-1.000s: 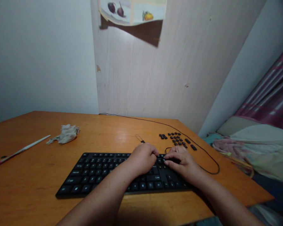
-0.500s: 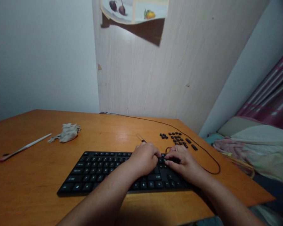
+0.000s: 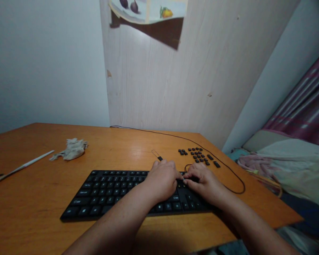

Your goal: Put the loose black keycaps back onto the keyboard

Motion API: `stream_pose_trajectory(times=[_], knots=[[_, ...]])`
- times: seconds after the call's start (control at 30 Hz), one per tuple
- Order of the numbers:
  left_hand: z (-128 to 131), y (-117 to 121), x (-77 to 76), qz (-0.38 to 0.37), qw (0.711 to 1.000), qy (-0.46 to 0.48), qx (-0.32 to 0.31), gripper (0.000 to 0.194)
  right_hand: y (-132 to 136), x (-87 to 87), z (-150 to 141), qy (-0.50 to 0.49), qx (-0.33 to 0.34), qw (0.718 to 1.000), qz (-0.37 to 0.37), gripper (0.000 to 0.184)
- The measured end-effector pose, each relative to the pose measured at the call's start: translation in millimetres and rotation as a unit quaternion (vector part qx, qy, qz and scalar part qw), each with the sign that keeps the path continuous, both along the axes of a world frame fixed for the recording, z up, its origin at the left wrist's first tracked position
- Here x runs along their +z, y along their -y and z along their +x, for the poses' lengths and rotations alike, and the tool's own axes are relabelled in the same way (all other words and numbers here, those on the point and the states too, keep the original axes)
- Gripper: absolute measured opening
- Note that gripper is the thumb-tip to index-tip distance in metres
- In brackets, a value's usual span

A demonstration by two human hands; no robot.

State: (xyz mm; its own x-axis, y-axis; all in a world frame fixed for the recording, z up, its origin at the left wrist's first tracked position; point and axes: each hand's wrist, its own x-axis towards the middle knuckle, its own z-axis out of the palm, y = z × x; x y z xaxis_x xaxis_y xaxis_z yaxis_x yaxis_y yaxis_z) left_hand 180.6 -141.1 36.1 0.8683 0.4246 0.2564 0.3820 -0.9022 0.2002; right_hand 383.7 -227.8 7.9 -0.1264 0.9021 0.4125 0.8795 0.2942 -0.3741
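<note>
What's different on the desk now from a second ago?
The left hand has stretched a finger to the right, close up to the fingertips of the right hand. Whether anything was picked up or let go is too small to tell. The keyboard, loose keycaps and crumpled rag stayed put.
</note>
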Motion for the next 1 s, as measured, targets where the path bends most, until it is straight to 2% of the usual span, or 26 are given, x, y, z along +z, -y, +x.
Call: stream_pose_trajectory(times=[0.27,0.47,0.7,0.9,1.0], knots=[[0,-1,1.2,-0.002,1.0,-0.004,0.002,0.035,2,-0.8,1,-0.018,0.004,1.0,-0.001,0.008],[-2,-1,5.5,-0.034,0.999,0.018,0.026,0.036,18,-0.3,2,-0.016,-0.048,0.998,0.039,0.02],[0,-8,7.2,-0.085,0.994,0.051,0.055,0.033,27,2.5,-12,0.044,-0.031,0.996,0.077,0.025],[0,-10,4.7,-0.101,0.991,0.061,0.056,0.031,26,2.2,-12,0.099,-0.039,0.994,0.035,0.024],[0,-11,3.7,-0.111,0.99,0.07,0.054,0.03,26,1.7,-11,0.103,-0.045,0.993,0.043,0.025]])
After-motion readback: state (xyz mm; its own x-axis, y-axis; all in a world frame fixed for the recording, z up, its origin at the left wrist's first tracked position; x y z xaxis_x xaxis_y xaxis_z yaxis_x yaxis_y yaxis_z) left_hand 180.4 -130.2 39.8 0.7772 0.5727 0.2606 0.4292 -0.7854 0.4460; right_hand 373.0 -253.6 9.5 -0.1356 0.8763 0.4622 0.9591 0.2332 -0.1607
